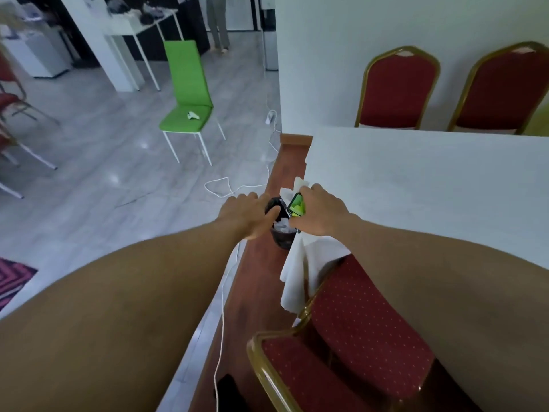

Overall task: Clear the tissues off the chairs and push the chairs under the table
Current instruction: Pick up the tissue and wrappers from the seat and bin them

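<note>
Just over bin (pixel 283 239): tissues (pixel 300 184) tight in R hand (pixel 322 212), L hand (pixel 242 216) round rim.

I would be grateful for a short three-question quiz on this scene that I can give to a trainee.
1. True or false: the right hand holds white tissues over the black bin.
2. The chair with a small white object on its seat is: A red, B green, C blue.
3. How many red chairs stand beyond the table, against the white wall?

Key: 1 true; 2 B; 3 two.
</note>
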`<move>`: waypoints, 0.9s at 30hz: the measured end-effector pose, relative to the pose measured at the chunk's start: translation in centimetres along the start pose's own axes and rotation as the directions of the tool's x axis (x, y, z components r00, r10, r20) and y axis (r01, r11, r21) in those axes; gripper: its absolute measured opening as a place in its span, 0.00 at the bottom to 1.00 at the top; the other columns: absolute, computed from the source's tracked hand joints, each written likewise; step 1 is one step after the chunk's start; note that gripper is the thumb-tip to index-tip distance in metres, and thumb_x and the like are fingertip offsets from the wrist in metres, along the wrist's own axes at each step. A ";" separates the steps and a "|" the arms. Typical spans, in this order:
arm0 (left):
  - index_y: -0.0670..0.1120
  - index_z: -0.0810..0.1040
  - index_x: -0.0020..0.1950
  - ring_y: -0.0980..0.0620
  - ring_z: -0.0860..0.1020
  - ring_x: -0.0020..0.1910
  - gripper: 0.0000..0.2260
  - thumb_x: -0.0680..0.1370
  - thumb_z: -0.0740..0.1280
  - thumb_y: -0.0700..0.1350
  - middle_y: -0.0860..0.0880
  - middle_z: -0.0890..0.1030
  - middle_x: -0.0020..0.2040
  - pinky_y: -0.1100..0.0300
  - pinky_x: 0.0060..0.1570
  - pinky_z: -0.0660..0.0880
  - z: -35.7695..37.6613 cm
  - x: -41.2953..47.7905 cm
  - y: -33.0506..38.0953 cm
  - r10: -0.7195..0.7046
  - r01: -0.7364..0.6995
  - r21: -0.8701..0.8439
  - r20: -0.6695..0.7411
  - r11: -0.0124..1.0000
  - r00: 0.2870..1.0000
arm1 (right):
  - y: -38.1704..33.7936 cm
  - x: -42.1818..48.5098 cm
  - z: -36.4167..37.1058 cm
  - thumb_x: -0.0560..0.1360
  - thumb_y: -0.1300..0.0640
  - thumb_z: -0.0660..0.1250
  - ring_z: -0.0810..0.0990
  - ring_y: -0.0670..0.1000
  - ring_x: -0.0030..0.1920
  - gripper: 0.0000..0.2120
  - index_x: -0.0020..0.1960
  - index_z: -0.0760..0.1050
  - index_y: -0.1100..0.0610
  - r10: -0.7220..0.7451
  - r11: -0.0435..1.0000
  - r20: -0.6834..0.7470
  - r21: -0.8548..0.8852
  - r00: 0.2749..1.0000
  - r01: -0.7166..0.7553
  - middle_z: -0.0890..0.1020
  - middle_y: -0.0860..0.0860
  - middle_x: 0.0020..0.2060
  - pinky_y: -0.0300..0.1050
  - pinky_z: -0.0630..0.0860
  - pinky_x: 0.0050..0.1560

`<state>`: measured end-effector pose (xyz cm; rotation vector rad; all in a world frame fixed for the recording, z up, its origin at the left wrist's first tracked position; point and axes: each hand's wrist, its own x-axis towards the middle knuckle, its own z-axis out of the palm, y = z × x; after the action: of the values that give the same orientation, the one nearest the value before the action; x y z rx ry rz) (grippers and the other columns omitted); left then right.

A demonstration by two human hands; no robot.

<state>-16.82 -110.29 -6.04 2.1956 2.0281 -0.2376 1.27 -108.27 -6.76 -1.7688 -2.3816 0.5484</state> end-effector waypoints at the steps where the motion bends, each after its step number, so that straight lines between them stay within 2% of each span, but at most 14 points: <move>1: 0.51 0.65 0.75 0.40 0.73 0.65 0.26 0.82 0.48 0.62 0.42 0.74 0.67 0.46 0.59 0.68 0.2 0.9 -1.1 0.009 -0.009 -0.020 0.006 1.000 1.000 | -0.7 1.1 0.5 0.71 0.45 0.72 0.77 0.57 0.52 0.23 0.58 0.69 0.56 0.012 1.000 -0.004 0.001 1.000 -0.012 0.67 0.50 0.49 0.48 0.69 0.46; 6: 0.53 0.66 0.74 0.40 0.74 0.65 0.23 0.83 0.50 0.61 0.43 0.74 0.68 0.46 0.61 0.69 2.0 5.7 -8.5 0.086 -0.056 -0.314 0.081 0.948 0.993 | -5.4 7.8 4.3 0.72 0.41 0.70 0.77 0.56 0.55 0.24 0.60 0.70 0.55 0.034 0.999 0.015 0.034 0.999 -0.034 0.70 0.51 0.55 0.50 0.72 0.52; 8: 0.52 0.69 0.69 0.44 0.76 0.56 0.20 0.84 0.51 0.60 0.43 0.78 0.61 0.49 0.54 0.72 2.3 7.2 -12.0 0.136 -0.086 -0.408 0.096 0.909 0.986 | -8.1 10.6 5.3 0.71 0.42 0.71 0.78 0.56 0.55 0.24 0.60 0.70 0.54 0.027 0.997 0.015 0.065 1.000 -0.028 0.72 0.51 0.57 0.53 0.75 0.55; 10: 0.50 0.70 0.65 0.49 0.75 0.46 0.17 0.84 0.51 0.58 0.45 0.79 0.54 0.52 0.47 0.70 2.1 8.5 -15.4 0.143 -0.079 -0.458 0.108 0.885 0.984 | -10.9 13.0 6.0 0.71 0.42 0.72 0.78 0.56 0.53 0.24 0.59 0.70 0.54 0.009 0.995 0.003 0.094 1.000 -0.009 0.71 0.50 0.56 0.54 0.76 0.53; 11: 0.50 0.70 0.65 0.50 0.75 0.44 0.17 0.84 0.51 0.58 0.46 0.79 0.53 0.53 0.46 0.70 1.9 9.1 -16.9 0.133 -0.065 -0.466 0.113 0.882 0.985 | -12.2 14.0 6.3 0.71 0.42 0.72 0.78 0.55 0.53 0.24 0.59 0.70 0.53 -0.002 0.995 -0.006 0.102 1.000 0.003 0.71 0.50 0.56 0.54 0.76 0.53; 13: 0.50 0.68 0.67 0.48 0.77 0.47 0.21 0.82 0.51 0.61 0.49 0.79 0.52 0.51 0.49 0.73 1.4 10.3 -19.6 0.110 -0.046 -0.447 0.118 0.893 0.987 | -14.3 15.8 6.7 0.72 0.43 0.72 0.77 0.55 0.54 0.24 0.60 0.71 0.54 -0.014 0.994 -0.028 0.107 1.000 0.017 0.72 0.51 0.58 0.51 0.74 0.50; 16: 0.52 0.67 0.66 0.44 0.79 0.51 0.25 0.78 0.49 0.66 0.47 0.79 0.55 0.44 0.54 0.76 0.9 12.1 -22.4 0.103 -0.048 -0.412 0.113 0.910 0.988 | -16.1 18.0 6.9 0.73 0.44 0.72 0.77 0.55 0.55 0.25 0.63 0.70 0.54 -0.006 0.995 -0.051 0.103 0.999 0.011 0.72 0.51 0.59 0.49 0.72 0.49; 18: 0.53 0.64 0.71 0.41 0.78 0.56 0.27 0.79 0.47 0.66 0.44 0.78 0.61 0.43 0.57 0.74 0.4 13.0 -23.5 0.115 -0.079 -0.334 0.088 0.939 0.989 | -16.7 19.2 6.8 0.73 0.43 0.72 0.78 0.55 0.55 0.26 0.65 0.69 0.54 0.004 0.997 -0.054 0.084 0.999 0.000 0.72 0.51 0.60 0.51 0.75 0.52; 22: 0.51 0.53 0.81 0.38 0.71 0.69 0.28 0.83 0.46 0.62 0.42 0.70 0.73 0.44 0.62 0.68 -0.3 14.8 -24.7 0.132 -0.120 -0.150 0.074 0.981 0.988 | -16.9 21.5 6.8 0.72 0.43 0.72 0.77 0.54 0.56 0.28 0.66 0.69 0.53 0.050 0.998 -0.053 0.047 0.997 -0.048 0.72 0.51 0.60 0.53 0.77 0.55; 27: 0.50 0.54 0.80 0.38 0.71 0.68 0.27 0.83 0.46 0.60 0.42 0.70 0.73 0.45 0.62 0.67 -1.2 18.1 -25.3 0.174 -0.169 -0.081 0.058 0.982 0.983 | -16.7 25.2 6.7 0.72 0.43 0.72 0.78 0.55 0.55 0.27 0.65 0.69 0.53 0.091 0.995 -0.057 0.033 0.994 -0.089 0.72 0.51 0.58 0.53 0.77 0.53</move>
<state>-40.67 -90.44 -8.67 2.2685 1.7725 -0.2053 -23.59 -90.08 -9.82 -1.8604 -2.2524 0.5325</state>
